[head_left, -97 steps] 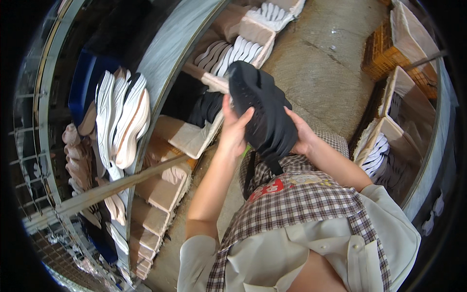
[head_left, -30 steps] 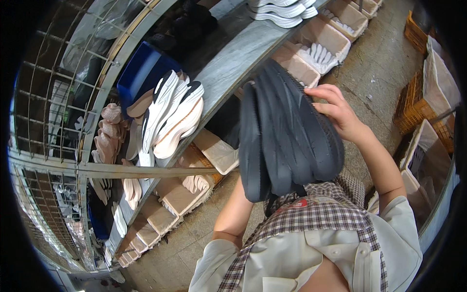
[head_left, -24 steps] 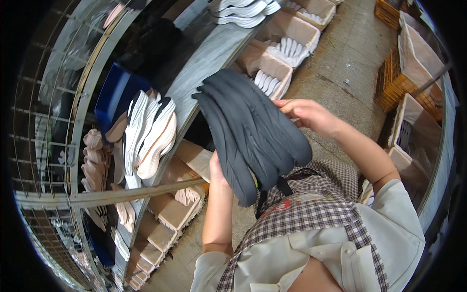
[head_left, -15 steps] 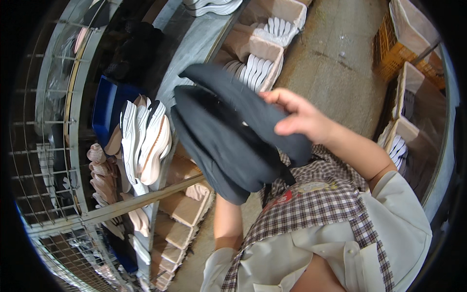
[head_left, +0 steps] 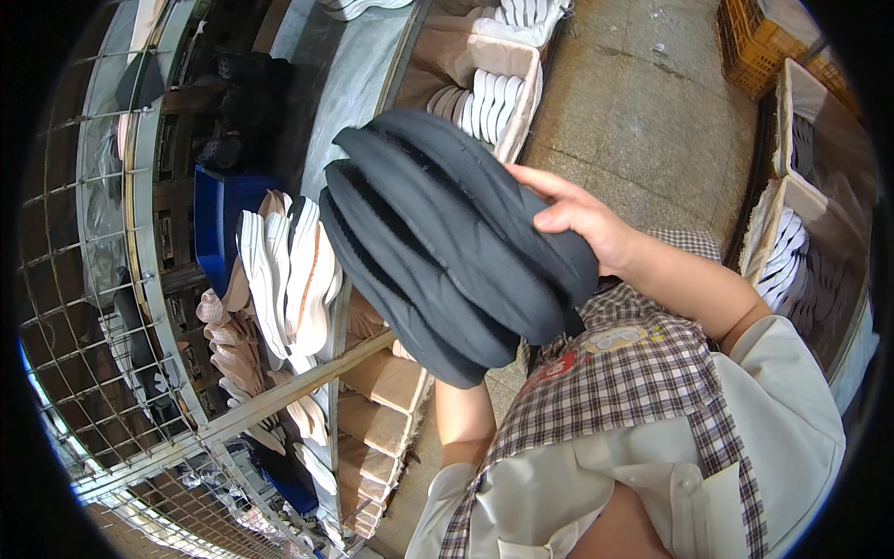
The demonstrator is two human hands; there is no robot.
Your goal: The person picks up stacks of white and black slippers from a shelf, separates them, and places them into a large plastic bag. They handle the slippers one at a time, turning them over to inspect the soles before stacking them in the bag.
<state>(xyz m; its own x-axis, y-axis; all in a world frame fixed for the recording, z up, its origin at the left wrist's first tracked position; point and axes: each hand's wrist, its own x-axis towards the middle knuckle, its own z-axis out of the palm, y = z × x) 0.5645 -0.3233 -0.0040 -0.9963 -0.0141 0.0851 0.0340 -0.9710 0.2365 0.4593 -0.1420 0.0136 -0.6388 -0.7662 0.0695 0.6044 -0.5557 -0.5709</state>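
Observation:
A thick stack of dark grey shoe insoles (head_left: 447, 242) fills the middle of the view, held edge-on in front of my chest. My right hand (head_left: 582, 224) grips the stack's right side, thumb on top. My left hand is hidden under the stack; only my left forearm (head_left: 463, 419) shows below it, so the stack seems to rest on that hand. Just left of the stack, several white shoe soles (head_left: 284, 275) stand upright on a grey metal bench (head_left: 349, 84).
Cardboard boxes (head_left: 484, 93) with white soles stand on the floor ahead, more boxes (head_left: 792, 252) at right, an orange crate (head_left: 754, 47) far right. A blue bin (head_left: 219, 228) and a wire-mesh rack (head_left: 84, 307) lie left, beige shoe lasts (head_left: 228, 340) and boxes (head_left: 382, 410) beneath the bench.
The insole stack has been turned and swung left toward the bench, from upright to slanted; my right hand stays on its right side while my view has tilted.

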